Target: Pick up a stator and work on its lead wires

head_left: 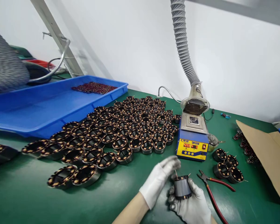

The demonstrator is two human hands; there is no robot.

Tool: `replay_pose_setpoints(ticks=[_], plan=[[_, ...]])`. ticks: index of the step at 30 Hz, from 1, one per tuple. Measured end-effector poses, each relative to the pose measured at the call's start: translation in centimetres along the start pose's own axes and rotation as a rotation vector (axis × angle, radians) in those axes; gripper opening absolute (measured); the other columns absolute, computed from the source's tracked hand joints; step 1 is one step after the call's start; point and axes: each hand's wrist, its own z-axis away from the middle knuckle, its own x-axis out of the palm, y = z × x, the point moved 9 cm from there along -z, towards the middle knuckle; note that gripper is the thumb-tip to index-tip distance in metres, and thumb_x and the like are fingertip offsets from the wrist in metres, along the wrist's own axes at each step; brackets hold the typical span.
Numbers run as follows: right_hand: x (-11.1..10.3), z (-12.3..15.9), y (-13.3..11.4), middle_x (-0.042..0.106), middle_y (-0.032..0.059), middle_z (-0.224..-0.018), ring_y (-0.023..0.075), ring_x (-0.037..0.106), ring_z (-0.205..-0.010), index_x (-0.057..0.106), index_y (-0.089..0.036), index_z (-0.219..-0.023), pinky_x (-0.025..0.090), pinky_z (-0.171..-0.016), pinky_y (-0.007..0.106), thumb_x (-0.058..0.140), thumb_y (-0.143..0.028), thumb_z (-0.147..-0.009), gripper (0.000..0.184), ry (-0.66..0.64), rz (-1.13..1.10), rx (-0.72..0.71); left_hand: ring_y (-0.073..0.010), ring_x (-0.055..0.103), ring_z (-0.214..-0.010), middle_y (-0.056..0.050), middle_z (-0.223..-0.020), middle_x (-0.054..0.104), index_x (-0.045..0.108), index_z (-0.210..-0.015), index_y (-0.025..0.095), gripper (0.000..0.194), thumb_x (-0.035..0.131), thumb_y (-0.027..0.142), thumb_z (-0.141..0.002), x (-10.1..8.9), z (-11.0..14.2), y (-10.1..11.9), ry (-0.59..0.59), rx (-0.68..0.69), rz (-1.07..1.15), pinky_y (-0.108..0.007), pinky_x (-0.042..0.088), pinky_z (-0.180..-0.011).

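Observation:
Both hands wear white gloves near the bottom middle of the view. My right hand (192, 203) is closed around a dark cylindrical motor stator (182, 187) with copper windings and thin wire leads sticking up. My left hand (160, 179) reaches in from the left, its fingers bent and pinched at the stator's top by a wire lead. Red-handled wire cutters (212, 189) lie on the green mat (121, 193) just right of my hands.
Many stators (121, 130) stand in rows on the mat to the left. A blue solder pot (193, 140) with a red display sits under a grey fume hose (183, 46). Three stators (227, 166) lie to its right. A blue tray (49, 102) and cardboard (266, 152) flank the area.

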Motion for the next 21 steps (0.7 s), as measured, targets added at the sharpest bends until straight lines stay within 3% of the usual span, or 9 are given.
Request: replay_pose_setpoints(ticks=[2,4,7,9,11,14,16,18,21], plan=[[-0.6,-0.1,-0.7,0.067,0.0058,-0.081,0.0181,0.062,-0.073,0.062,-0.017,-0.09,0.045,-0.066,0.03,0.062,-0.046,-0.069,0.035,0.052,0.072,-0.099,-0.0206,0.058,-0.073,-0.009,-0.074,0.064,0.065,-0.079,0.01,0.035,0.072,0.033,-0.054,0.8,0.7,-1.0,-0.055,-0.076,-0.207,-0.027,0.045,-0.066],[-1.4,0.0,-1.7,0.066,0.0048,-0.083,0.0196,0.062,-0.075,0.06,-0.02,-0.092,0.046,-0.069,0.033,0.065,-0.041,-0.068,0.032,0.115,0.223,-0.214,-0.0195,0.057,-0.066,-0.008,-0.067,0.064,0.065,-0.069,0.009,0.026,0.071,0.029,-0.052,0.1,0.6,-0.9,0.005,-0.04,-0.287,-0.026,0.044,-0.061],[-2.4,0.6,-3.3,0.065,0.0044,-0.089,0.0213,0.061,-0.08,0.055,-0.022,-0.102,0.048,-0.072,0.035,0.072,-0.032,-0.058,0.048,0.262,0.606,-0.398,-0.0194,0.058,-0.069,-0.008,-0.074,0.064,0.064,-0.078,0.009,0.037,0.074,0.035,-0.053,-2.5,-0.3,0.4,0.137,0.077,-0.119,-0.027,0.046,-0.069],[-3.1,1.5,-4.4,0.065,0.0027,-0.089,0.0202,0.061,-0.08,0.052,-0.023,-0.102,0.049,-0.073,0.032,0.072,-0.022,-0.052,0.053,0.436,0.868,-0.558,-0.021,0.059,-0.081,-0.009,-0.088,0.064,0.06,-0.093,0.01,0.051,0.073,0.046,-0.058,-3.6,-0.7,1.1,0.144,0.131,-0.032,-0.03,0.044,-0.081],[-3.4,2.3,-5.0,0.065,0.0014,-0.086,0.0189,0.061,-0.078,0.05,-0.024,-0.096,0.049,-0.073,0.03,0.069,-0.018,-0.052,0.049,0.585,1.05,-0.685,-0.0235,0.055,-0.098,-0.012,-0.105,0.06,0.053,-0.109,0.012,0.062,0.067,0.054,-0.065,-2.4,-0.7,0.7,-0.012,0.081,-0.083,-0.033,0.038,-0.093],[-3.0,2.1,-4.4,0.064,0.0023,-0.083,0.0186,0.062,-0.073,0.047,-0.023,-0.091,0.051,-0.066,0.028,0.069,-0.023,-0.054,0.043,0.616,1.255,-0.729,-0.0263,0.046,-0.112,-0.013,-0.119,0.052,0.049,-0.117,0.015,0.068,0.068,0.053,-0.064,0.8,0.6,-2.0,-0.244,-0.079,-0.271,-0.036,0.034,-0.098],[-2.5,2.0,-4.2,0.064,0.0024,-0.078,0.0183,0.062,-0.066,0.047,-0.023,-0.09,0.05,-0.059,0.028,0.069,-0.028,-0.057,0.04,0.623,1.391,-0.732,-0.028,0.053,-0.103,-0.013,-0.108,0.059,0.059,-0.103,0.013,0.059,0.071,0.05,-0.058,1.4,0.9,-3.2,-0.183,-0.117,-0.286,-0.036,0.04,-0.091],[-2.0,2.1,-4.3,0.063,0.0026,-0.075,0.0186,0.061,-0.063,0.047,-0.023,-0.086,0.05,-0.058,0.029,0.069,-0.031,-0.058,0.037,0.633,1.491,-0.756,-0.0264,0.06,-0.083,-0.012,-0.086,0.065,0.063,-0.087,0.011,0.05,0.073,0.049,-0.055,1.1,0.7,-3.5,-0.072,-0.125,-0.137,-0.034,0.047,-0.077],[-1.5,2.3,-4.6,0.063,0.0055,-0.083,0.0208,0.062,-0.071,0.047,-0.022,-0.089,0.05,-0.063,0.031,0.07,-0.032,-0.058,0.039,0.636,1.551,-0.785,-0.0199,0.061,-0.068,-0.007,-0.068,0.065,0.061,-0.084,0.012,0.047,0.077,0.044,-0.052,-0.7,-0.1,-1.6,0.067,-0.04,0.185,-0.028,0.048,-0.069]])
